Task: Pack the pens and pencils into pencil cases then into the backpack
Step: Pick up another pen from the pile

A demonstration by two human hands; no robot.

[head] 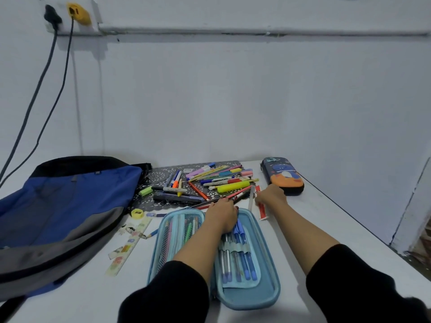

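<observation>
Two pencil cases, one open.
Lower centre, the blue case (247,297) holds pens (242,259) under loops and mesh; left hand (221,216) lies on it, right hand (271,194) beside the closed dark case (283,176); grips unclear; backpack (70,194) at left.

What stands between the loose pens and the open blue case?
Only the left hand, lying over the far end of the case. Otherwise the pens sit right behind the open case.

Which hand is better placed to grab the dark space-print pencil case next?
Right, likely: the right hand is beside the dark pencil case; the left hand rests on the open blue case, farther off.
</observation>
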